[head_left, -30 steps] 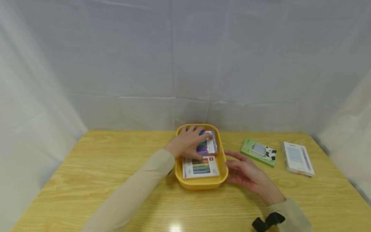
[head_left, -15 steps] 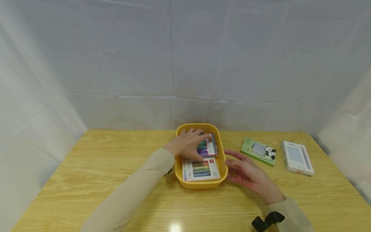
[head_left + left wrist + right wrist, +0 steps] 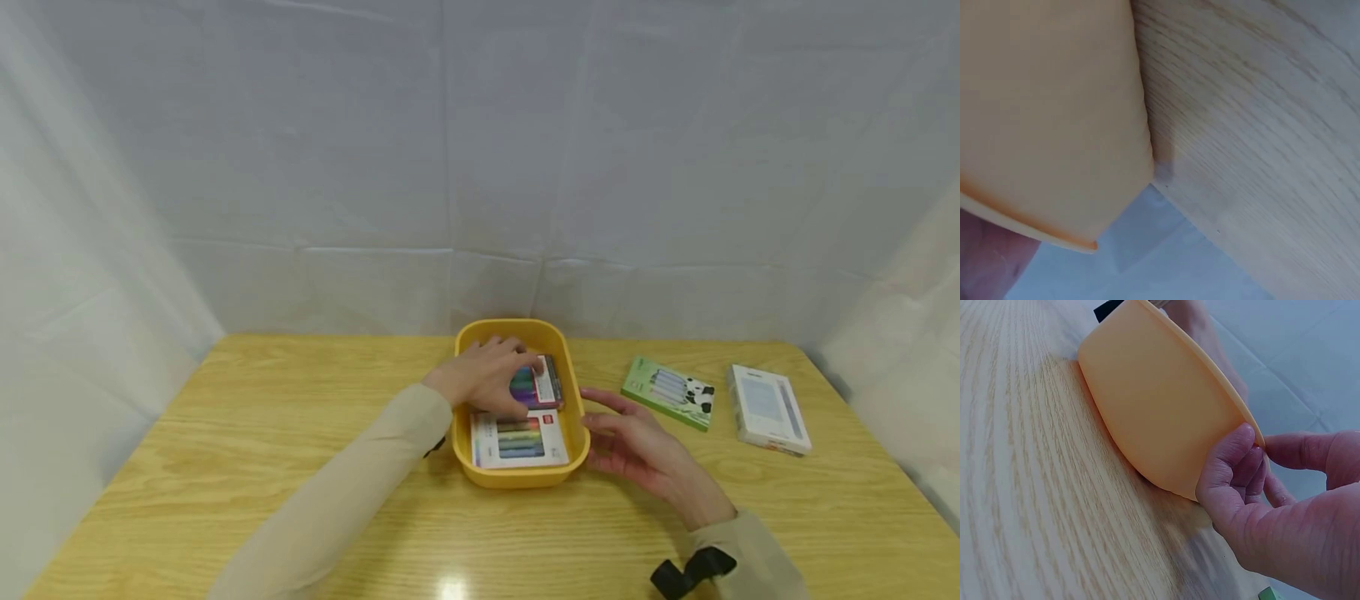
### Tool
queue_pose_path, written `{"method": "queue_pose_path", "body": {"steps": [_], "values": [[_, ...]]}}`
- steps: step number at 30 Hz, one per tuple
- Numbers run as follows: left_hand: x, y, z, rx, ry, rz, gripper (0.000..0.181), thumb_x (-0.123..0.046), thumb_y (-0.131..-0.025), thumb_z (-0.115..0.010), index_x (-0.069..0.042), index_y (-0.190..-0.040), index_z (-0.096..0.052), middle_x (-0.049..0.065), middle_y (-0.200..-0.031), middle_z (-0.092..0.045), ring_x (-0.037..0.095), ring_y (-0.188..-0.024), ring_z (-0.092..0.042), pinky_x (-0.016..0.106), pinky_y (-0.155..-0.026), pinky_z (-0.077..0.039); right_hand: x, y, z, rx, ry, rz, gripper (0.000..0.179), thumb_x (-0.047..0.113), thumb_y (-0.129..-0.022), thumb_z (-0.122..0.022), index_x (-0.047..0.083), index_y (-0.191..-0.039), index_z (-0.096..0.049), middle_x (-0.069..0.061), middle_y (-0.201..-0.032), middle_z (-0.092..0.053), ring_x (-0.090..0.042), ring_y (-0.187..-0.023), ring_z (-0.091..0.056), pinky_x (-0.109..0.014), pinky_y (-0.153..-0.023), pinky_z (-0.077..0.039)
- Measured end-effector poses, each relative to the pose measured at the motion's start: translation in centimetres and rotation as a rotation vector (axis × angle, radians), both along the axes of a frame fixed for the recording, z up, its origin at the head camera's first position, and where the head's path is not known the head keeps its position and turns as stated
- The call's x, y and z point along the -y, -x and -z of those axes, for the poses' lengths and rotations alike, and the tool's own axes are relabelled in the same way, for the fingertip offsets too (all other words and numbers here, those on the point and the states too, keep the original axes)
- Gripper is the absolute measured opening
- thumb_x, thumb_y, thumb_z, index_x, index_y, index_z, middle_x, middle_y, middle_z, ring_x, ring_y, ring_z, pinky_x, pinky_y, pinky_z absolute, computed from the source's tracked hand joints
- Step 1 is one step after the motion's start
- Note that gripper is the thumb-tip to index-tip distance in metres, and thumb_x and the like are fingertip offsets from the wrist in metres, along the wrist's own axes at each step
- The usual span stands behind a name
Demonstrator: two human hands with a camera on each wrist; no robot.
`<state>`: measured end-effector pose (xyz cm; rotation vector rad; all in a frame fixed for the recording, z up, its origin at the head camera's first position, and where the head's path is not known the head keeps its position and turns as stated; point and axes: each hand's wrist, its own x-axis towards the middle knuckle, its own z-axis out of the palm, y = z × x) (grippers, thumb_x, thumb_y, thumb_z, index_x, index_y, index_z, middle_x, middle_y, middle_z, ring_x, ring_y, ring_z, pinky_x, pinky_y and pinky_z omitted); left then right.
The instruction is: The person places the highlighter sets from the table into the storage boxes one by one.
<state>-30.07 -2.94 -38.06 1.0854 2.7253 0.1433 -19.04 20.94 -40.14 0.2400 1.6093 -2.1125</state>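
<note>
Inside the yellow tray (image 3: pixel 522 478), behind the white box (image 3: pixel 521 442), the left hand (image 3: pixel 483 375) is arching half-curled over the dark pack (image 3: pixel 549 383); whether it is gripping, I cannot tell. The right hand (image 3: pixel 641 450) is pinching the rim, apparently steadying 1 side.

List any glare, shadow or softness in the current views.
Head view: bright glare on the wooden table near the bottom edge; left wrist view: the yellow plastic tub looks soft, low in contrast; right wrist view: dark shadow along the tub's base.
</note>
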Motion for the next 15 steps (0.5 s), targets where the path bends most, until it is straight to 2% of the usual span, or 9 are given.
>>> {"method": "queue_pose_path", "body": {"steps": [9, 11, 15], "values": [[0.5, -0.3, -0.2, 0.022, 0.001, -0.011, 0.057, -0.052, -0.091, -0.066, -0.031, -0.143, -0.056, 0.005, -0.153, -0.047, 0.028, -0.136, -0.046, 0.054, -0.116, -0.037, 0.0, 0.0, 0.0, -0.002, 0.005, -0.007, 0.063, 0.014, -0.102, -0.058, 0.013, -0.159, -0.029, -0.008, -0.128, -0.064, -0.015, -0.094, -0.066, -0.027, -0.075, -0.058], [0.9, -0.4, -0.3, 0.014, -0.030, -0.013, 0.054, -0.048, -0.093, -0.066, -0.028, -0.142, -0.057, 0.006, -0.153, -0.049, 0.029, -0.137, -0.047, 0.054, -0.116, -0.037, 0.1, -0.1, 0.0, -0.001, 0.008, -0.010, 0.064, 0.014, -0.102, -0.058, 0.013, -0.159, -0.028, -0.009, -0.130, -0.063, -0.016, -0.094, -0.066, -0.027, -0.075, -0.058], [2.0, -0.8, -0.9, -0.054, -0.138, -0.007, 0.047, -0.039, -0.094, -0.067, -0.023, -0.138, -0.062, 0.009, -0.147, -0.056, 0.031, -0.136, -0.051, 0.061, -0.113, -0.039, 0.0, -0.1, 0.0, -0.002, 0.014, -0.006, 0.064, 0.014, -0.102, -0.058, 0.013, -0.159, -0.029, -0.009, -0.131, -0.062, -0.016, -0.094, -0.066, -0.028, -0.075, -0.058]]}}
